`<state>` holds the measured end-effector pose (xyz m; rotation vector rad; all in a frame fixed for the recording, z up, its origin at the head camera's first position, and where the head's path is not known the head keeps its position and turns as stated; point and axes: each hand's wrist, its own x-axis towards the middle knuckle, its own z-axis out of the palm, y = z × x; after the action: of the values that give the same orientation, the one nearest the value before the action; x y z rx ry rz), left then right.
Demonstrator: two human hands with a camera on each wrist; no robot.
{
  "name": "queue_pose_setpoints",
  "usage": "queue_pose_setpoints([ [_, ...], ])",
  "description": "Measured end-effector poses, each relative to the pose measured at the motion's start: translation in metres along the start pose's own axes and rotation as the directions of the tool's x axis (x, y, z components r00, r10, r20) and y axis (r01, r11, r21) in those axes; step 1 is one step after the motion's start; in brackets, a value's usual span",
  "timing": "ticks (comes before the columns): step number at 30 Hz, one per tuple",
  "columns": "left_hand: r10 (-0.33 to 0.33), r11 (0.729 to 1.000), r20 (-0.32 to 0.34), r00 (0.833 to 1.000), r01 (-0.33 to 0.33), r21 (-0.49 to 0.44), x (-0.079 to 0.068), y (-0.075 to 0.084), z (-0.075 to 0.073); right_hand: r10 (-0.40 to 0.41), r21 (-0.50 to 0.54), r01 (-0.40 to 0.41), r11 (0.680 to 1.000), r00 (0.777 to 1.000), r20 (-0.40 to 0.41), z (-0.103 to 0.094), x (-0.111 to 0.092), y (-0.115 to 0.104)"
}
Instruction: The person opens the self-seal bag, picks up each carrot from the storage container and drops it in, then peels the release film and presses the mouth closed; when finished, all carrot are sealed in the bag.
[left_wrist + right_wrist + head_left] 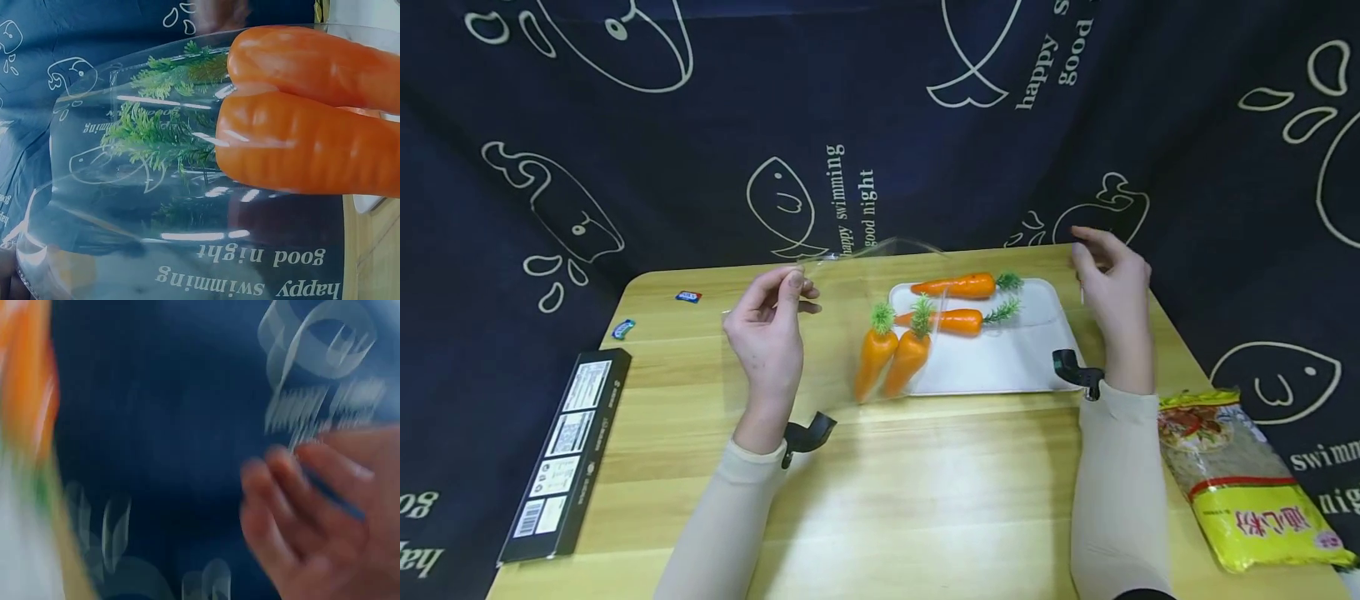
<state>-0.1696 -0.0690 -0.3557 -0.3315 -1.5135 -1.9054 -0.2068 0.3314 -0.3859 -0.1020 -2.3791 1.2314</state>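
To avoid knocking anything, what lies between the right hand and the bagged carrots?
In the head view, from bagged carrots to right hand: the white tray with two loose carrots, then a strip of wooden table.

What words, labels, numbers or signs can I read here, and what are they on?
"happy swimming": dark curtain, repeated.
"good night": the same curtain, repeated.
"通心粉": yellow bag; its smaller print is unreadable.
Black box: white labels and a barcode, too small to read.
Blue packet and green packet: markings too small to read.
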Motion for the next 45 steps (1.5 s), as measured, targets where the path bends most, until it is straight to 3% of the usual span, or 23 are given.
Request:
queue_pose_setpoints([
  [2, -0.001, 1.000, 0.001, 1.000, 0.001, 0.011, 0.000, 0.000, 0.000, -0.117, 0.245, 0.071, 0.967, 0.977, 0.176, 0.015, -0.006, -0.030],
  [3, -0.002, 1.000, -0.002, 1.000, 0.002, 0.013, 0.001, -0.001, -0.001, -0.167, 0.343, 0.063, 0.937, 0.944, 0.284, 0.024, -0.010, -0.042],
  [4, -0.002, 1.000, -0.005, 1.000, 0.002, 0.015, 0.001, -0.001, -0.001, -0.229, 0.423, 0.052, 0.905, 0.896, 0.380, 0.034, -0.013, -0.050],
  [6, -0.007, 1.000, -0.012, 1.000, 0.008, 0.014, 0.002, -0.003, -0.002, -0.307, 0.478, 0.023, 0.878, 0.793, 0.526, 0.054, -0.019, -0.061],
  [7, -0.011, 1.000, -0.014, 1.000, 0.011, 0.012, 0.002, -0.003, -0.002, -0.329, 0.483, 0.017, 0.876, 0.753, 0.569, 0.063, -0.021, -0.063],
  [9, -0.018, 1.000, -0.016, 1.000, 0.018, 0.003, 0.002, -0.005, -0.003, -0.340, 0.475, 0.007, 0.880, 0.707, 0.620, 0.077, -0.026, -0.067],
  [10, -0.023, 1.000, -0.016, 1.000, 0.023, 0.000, 0.002, -0.005, -0.003, -0.342, 0.471, 0.008, 0.882, 0.697, 0.630, 0.082, -0.028, -0.068],
  [12, -0.035, 0.999, -0.014, 0.999, 0.035, -0.012, 0.003, -0.006, -0.005, -0.333, 0.456, 0.017, 0.890, 0.709, 0.622, 0.089, -0.032, -0.070],
  [16, -0.063, 0.998, -0.008, 0.998, 0.063, -0.010, 0.005, -0.009, -0.008, -0.306, 0.477, 0.020, 0.879, 0.791, 0.529, 0.096, -0.036, -0.074],
  [18, -0.089, 0.996, -0.005, 0.996, 0.089, -0.024, 0.007, -0.010, -0.009, -0.311, 0.514, 0.024, 0.858, 0.819, 0.482, 0.098, -0.037, -0.076],
  [23, -0.146, 0.987, 0.008, 0.989, 0.146, -0.069, 0.009, -0.016, -0.012, -0.316, 0.582, -0.008, 0.813, 0.834, 0.452, 0.108, -0.042, -0.081],
  [30, -0.168, 0.981, -0.002, 0.986, 0.167, -0.100, 0.010, -0.017, -0.018, -0.210, 0.586, -0.061, 0.808, 0.900, 0.383, 0.127, -0.045, -0.088],
  [35, -0.175, 0.984, 0.047, 0.983, 0.177, -0.035, 0.014, -0.015, -0.024, -0.170, 0.590, -0.088, 0.803, 0.914, 0.368, 0.123, -0.045, -0.090],
  [38, -0.230, 0.972, 0.128, 0.965, 0.234, -0.011, 0.016, -0.015, -0.026, -0.146, 0.584, -0.116, 0.804, 0.912, 0.383, 0.120, -0.045, -0.092],
  [42, -0.334, 0.941, 0.246, 0.910, 0.337, 0.028, 0.017, -0.016, -0.024, -0.107, 0.579, -0.149, 0.801, 0.917, 0.384, 0.119, -0.044, -0.091],
  [45, -0.381, 0.924, 0.290, 0.878, 0.374, 0.082, 0.018, -0.017, -0.022, -0.095, 0.577, -0.146, 0.803, 0.925, 0.367, 0.116, -0.044, -0.090],
])
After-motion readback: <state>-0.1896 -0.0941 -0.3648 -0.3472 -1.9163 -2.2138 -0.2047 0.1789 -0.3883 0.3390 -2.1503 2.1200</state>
